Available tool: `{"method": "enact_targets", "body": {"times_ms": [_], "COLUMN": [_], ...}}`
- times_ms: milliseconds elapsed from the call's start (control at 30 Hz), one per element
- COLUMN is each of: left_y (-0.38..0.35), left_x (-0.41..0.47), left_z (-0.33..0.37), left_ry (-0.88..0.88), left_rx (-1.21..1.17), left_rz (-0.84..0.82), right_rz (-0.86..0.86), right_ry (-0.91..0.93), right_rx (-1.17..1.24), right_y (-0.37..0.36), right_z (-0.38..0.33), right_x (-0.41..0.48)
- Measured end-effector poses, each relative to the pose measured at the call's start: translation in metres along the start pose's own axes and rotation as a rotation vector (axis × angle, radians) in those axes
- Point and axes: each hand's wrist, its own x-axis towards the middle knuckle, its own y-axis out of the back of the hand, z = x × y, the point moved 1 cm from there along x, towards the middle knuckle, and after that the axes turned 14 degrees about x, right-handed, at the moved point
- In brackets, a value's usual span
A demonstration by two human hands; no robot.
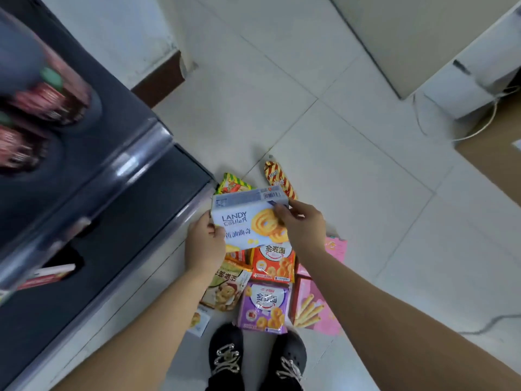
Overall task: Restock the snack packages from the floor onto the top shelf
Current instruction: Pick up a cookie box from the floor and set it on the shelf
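Both hands gripped the Landy Castle cookie box (248,221) — left hand (204,244) at its lower-left corner, right hand (303,224) at its right edge — with the shelf unit (93,176) at frame left, nearer the left hand.

The pale blue cookie box (248,221) is looking like matt cardboard, while the purple snack bag (265,309) below it is gleaming in crinkled plastic film on the smooth, glossy floor tiles (352,193).

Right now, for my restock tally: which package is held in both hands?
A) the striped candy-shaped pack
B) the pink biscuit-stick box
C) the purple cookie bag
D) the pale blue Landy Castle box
D: the left hand and right hand grip the pale blue Landy Castle box by its sides, above the floor pile.
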Motion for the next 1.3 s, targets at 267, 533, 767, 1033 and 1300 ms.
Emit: {"method": "enact_targets", "body": {"times_ms": [267, 533, 767, 1033, 1300], "left_y": [0.118, 0.224, 0.317, 0.41, 0.485], "left_x": [-0.112, -0.207, -0.296, -0.428, -0.559], "left_z": [0.066, 0.072, 0.034, -0.05, -0.146], "left_ry": [0.021, 0.124, 0.226, 0.372, 0.541], "left_rx": [-0.054, -0.168, -0.306, -0.39, -0.413], "left_rz": [0.184, 0.407, 0.731, 0.998, 1.229], "right_rz": [-0.087, -0.351, -0.634, -0.888, -1.116], "right_ry": [0.199, 0.408, 0.554, 0.741, 0.811], "right_rx": [-0.204, -0.184, -0.199, -0.235, -0.163], "right_y": [0.018, 0.004, -0.047, -0.114, -0.158], "right_z": [-0.131, -0.242, -0.284, -0.301, -0.285], "right_x": [-0.09, -0.202, -0.311, -0.478, -0.655]}}
